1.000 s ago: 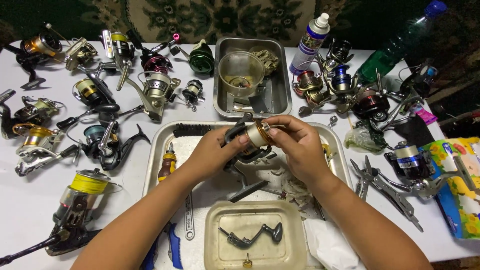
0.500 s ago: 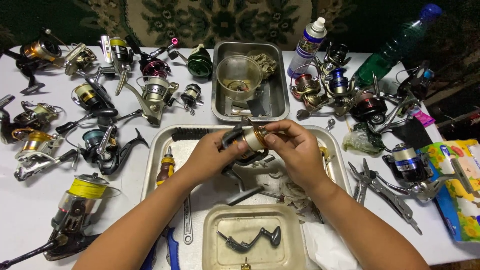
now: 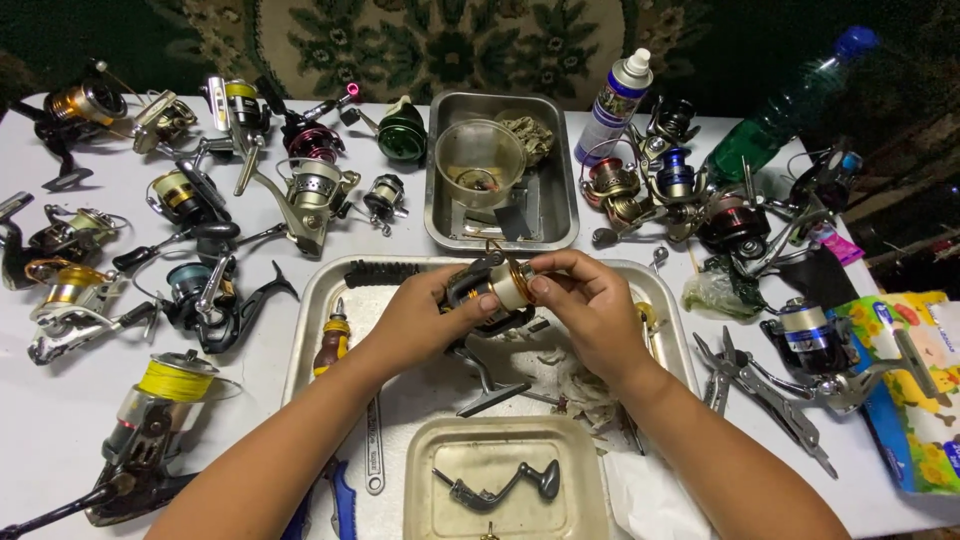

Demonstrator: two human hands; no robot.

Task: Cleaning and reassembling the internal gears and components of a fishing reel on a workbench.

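Both hands, left (image 3: 425,320) and right (image 3: 590,305), still gripped the fishing reel (image 3: 490,290) as before over the steel tray (image 3: 330,300) on a white table (image 3: 60,420) crowded with reels

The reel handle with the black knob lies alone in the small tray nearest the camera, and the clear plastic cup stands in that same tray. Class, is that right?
Not quite. In the head view the reel handle does lie in the small near tray, but the clear plastic cup stands in the far steel tray, beyond the hands.
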